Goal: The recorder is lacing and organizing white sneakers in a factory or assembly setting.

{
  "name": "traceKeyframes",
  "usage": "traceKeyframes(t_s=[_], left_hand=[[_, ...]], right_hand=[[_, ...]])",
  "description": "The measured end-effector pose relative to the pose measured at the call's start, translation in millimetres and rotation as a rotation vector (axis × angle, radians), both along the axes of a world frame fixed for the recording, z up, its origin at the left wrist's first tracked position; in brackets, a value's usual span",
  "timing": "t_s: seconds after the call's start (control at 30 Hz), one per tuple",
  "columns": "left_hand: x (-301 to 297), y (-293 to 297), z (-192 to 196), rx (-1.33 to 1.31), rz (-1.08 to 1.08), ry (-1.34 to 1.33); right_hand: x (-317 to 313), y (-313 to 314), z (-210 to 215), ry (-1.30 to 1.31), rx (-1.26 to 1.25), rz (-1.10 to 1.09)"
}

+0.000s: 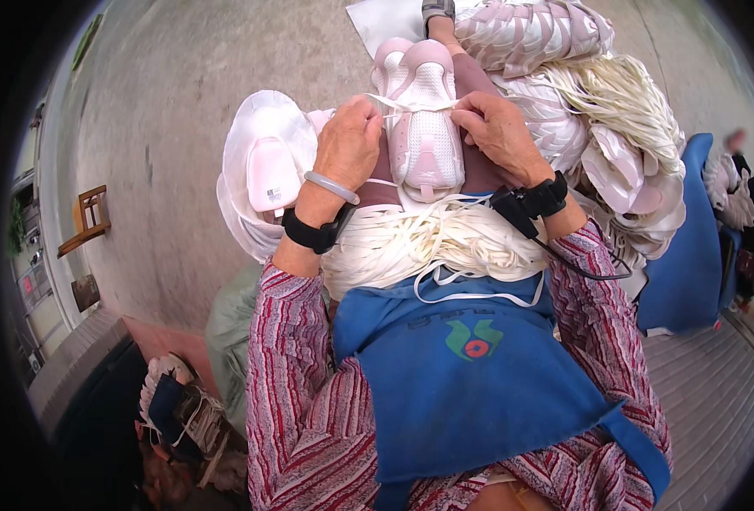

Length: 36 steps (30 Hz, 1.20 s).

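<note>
Left hand (349, 140): fingers pinched on white shoelace (424, 107)
Right hand (498, 132): fingers closed on the same lace
Pink-and-white sneaker upper (428, 149): on lap, between both hands
Lace bundle (394, 243): nearer the waist

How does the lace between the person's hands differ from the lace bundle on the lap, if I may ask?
The held lace spans the pink-and-white shoe upper between the left hand and right hand; the lace bundle lies loosely across the lap.
The held lace looks slim, whereas the lace bundle is a thick mass of many strands.
Both are whitish.
</note>
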State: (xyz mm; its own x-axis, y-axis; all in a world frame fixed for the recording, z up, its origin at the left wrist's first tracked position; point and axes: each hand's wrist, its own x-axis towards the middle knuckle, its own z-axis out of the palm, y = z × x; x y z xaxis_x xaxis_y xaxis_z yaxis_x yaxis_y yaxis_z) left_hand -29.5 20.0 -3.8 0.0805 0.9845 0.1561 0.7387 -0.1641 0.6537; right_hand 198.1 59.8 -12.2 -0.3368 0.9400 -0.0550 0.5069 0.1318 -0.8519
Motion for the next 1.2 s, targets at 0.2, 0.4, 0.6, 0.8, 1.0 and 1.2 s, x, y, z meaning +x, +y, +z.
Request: traceKeyframes(t_s=[0.2, 0.4, 0.6, 0.8, 1.0, 1.2], left_hand=[[14.2, -0.9, 5.7, -0.191, 0.028, -0.010], [10.2, 13.9, 5.0, -0.290, 0.016, -0.020], [10.3, 24.6, 16.9, -0.360, -0.028, 0.257], [8.4, 36.0, 6.0, -0.245, -0.083, 0.143], [9.1, 30.8, 0.8, -0.305, 0.005, -0.119], [8.6, 23.6, -4.1, -0.266, 0.034, -0.140]], right_hand=[[-0.2, -0.6, -8.3, -0.006, 0.008, -0.023], [0.4, -3.4, -12.6, 0.019, -0.009, -0.082], [0.0, -4.4, -14.7, -0.004, 0.037, -0.083], [-0.8, -4.6, -12.9, -0.008, 0.003, -0.081], [1.0, -5.7, -11.5, -0.014, 0.001, -0.096], [0.3, -6.9, -10.5, 0.001, 0.026, -0.089]])
